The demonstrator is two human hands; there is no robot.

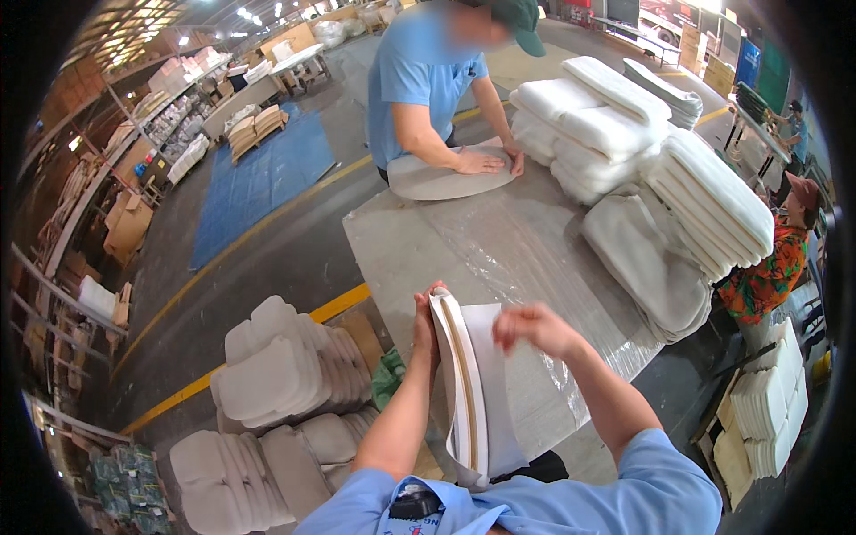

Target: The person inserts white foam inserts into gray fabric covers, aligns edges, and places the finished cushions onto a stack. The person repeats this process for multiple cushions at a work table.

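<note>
A pale grey seat cushion in a fabric cover (493, 392) stands on edge in front of me, a tan zipper (465, 392) running lengthwise along its narrow side. My left hand (428, 323) is closed around its far left end, with the thumb at the top. Beside the cover's far right edge is my right hand (538, 330), raised with curled fingers. Motion blurs those fingertips, so whether they pinch anything is unclear. Across the table (410, 245), a co-worker in a blue shirt (415, 85) presses both hands on a rounded grey cushion (441, 176).
White padding (597, 116) and grey covers (637, 259) are piled on the table's right side. Stacked grey cushions (276, 370) stand left of me, with more (227, 473) nearer. Another person in a patterned shirt (771, 267) is at the right, near stacked white pads (771, 401).
</note>
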